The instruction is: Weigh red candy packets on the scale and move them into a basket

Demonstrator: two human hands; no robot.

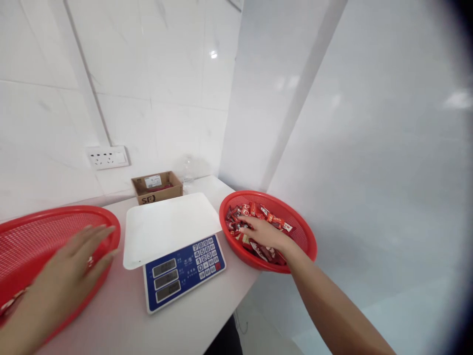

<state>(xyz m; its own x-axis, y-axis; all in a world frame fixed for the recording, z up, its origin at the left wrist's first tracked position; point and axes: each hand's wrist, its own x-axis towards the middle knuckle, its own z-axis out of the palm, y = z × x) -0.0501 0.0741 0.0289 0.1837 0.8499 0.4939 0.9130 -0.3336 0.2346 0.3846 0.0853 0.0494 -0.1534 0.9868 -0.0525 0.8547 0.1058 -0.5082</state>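
Observation:
My right hand (263, 231) reaches into the right red plastic basket (309, 235), its fingers stretched out and apart over a pile of small wrapped snack packets (271, 217). The fingertips are at the packets, and I see nothing gripped between them. My left hand (70, 268) is held over the near side of the left red basket (84, 215), fingers spread, slightly blurred and holding nothing. A few packets (13, 301) show low in that basket, partly hidden by the hand. Between the baskets stands a blue and white digital scale (185, 271) with a bare white pan (172, 227).
Behind the scale is an open cardboard box (160, 190) with something red inside, and a clear bottle (188, 170) beside it. The white table (155, 333) meets tiled walls at the back and right. A socket panel (108, 158) is on the wall.

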